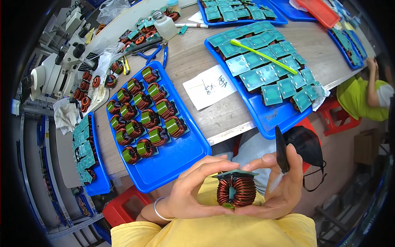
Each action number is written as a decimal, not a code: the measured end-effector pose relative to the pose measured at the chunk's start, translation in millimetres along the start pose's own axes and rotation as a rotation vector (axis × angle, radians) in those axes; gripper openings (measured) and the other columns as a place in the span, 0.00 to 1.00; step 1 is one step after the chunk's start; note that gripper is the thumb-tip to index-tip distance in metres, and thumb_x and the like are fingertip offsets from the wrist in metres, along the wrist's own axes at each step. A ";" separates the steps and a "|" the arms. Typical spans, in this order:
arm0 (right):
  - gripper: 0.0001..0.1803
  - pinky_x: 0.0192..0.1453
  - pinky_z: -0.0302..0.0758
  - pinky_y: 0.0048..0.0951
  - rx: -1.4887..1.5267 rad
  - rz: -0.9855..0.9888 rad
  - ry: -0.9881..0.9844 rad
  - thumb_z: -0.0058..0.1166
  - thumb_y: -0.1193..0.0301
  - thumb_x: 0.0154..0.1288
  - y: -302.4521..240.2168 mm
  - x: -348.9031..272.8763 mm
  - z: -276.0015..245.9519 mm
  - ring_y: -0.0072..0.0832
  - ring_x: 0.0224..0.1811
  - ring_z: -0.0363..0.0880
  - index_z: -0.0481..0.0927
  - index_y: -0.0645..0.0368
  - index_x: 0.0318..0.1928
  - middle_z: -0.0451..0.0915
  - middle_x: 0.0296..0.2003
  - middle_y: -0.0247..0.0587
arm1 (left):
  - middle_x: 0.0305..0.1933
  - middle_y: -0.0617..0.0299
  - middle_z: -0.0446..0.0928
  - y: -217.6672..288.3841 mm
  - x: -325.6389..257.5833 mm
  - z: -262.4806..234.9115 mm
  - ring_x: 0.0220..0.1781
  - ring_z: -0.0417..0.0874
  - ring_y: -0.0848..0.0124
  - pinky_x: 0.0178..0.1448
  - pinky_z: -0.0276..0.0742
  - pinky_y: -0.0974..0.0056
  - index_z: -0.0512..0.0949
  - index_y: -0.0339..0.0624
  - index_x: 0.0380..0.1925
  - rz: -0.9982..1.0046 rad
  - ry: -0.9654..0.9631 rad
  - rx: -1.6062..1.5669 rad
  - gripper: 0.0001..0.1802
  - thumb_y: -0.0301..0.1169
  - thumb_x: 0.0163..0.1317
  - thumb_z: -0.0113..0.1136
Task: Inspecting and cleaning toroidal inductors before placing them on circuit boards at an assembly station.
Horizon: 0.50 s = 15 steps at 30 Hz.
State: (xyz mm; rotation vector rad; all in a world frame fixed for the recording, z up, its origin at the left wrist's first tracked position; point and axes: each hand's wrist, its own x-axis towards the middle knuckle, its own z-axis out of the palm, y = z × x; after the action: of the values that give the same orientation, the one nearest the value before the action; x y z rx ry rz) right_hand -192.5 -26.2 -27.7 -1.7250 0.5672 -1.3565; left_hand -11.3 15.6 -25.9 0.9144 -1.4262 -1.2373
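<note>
Close to my body I hold a copper-wound toroidal coil [236, 191] with a small green circuit board [234, 173] on its top side. My left hand [191, 191] grips it from the left, thumb below and fingers at the board's edge. From the right, my right hand [284, 191] pinches the same coil with thumb and fingertips. A slim tool with a black handle [281, 150] and a pale, see-through end is tucked between the fingers of that hand; its kind is not clear. Left of my hands, a blue tray [177, 164] carries rows of similar coils [150, 118] with green tops.
A second blue tray [263, 123] holds coils under green boards, with a yellow-green stick [263, 56] across them. Between the trays lies a handwritten paper [210, 87]. Blue-handled pliers [154, 53] and a bottle [165, 26] sit farther back. Another person [364, 96] sits at far right.
</note>
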 end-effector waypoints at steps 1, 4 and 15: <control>0.55 0.42 0.76 0.25 0.010 0.001 0.009 0.75 0.69 0.36 0.0 -0.1 0.4 0.32 0.42 0.78 0.53 0.73 0.61 0.67 0.48 0.50 | 0.48 0.49 0.71 0.3 0.1 0.1 0.52 0.73 0.58 0.67 0.54 0.48 0.68 0.26 0.50 0.000 0.000 0.000 0.41 0.30 0.33 0.76; 0.53 0.41 0.76 0.25 0.007 -0.005 0.016 0.75 0.68 0.36 -0.3 -1.4 0.7 0.33 0.42 0.78 0.55 0.73 0.60 0.67 0.48 0.50 | 0.47 0.49 0.72 0.9 0.6 0.3 0.52 0.73 0.58 0.67 0.55 0.48 0.68 0.26 0.50 0.004 0.004 -0.008 0.41 0.30 0.33 0.76; 0.12 0.46 0.59 0.32 -0.416 -0.088 -0.028 0.70 0.69 0.35 -20.1 8.3 -20.0 0.17 0.27 0.73 0.85 0.50 0.27 0.75 0.21 0.22 | 0.48 0.53 0.73 4.6 -0.8 0.6 0.50 0.74 0.60 0.59 0.66 0.51 0.73 0.33 0.48 0.097 0.072 0.279 0.36 0.28 0.34 0.76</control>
State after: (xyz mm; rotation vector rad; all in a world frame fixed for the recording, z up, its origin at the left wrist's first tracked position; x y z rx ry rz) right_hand -211.7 -28.7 -5.3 -2.1184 0.8091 -1.3382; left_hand -11.4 17.4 -21.5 1.0523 -1.5909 -0.9392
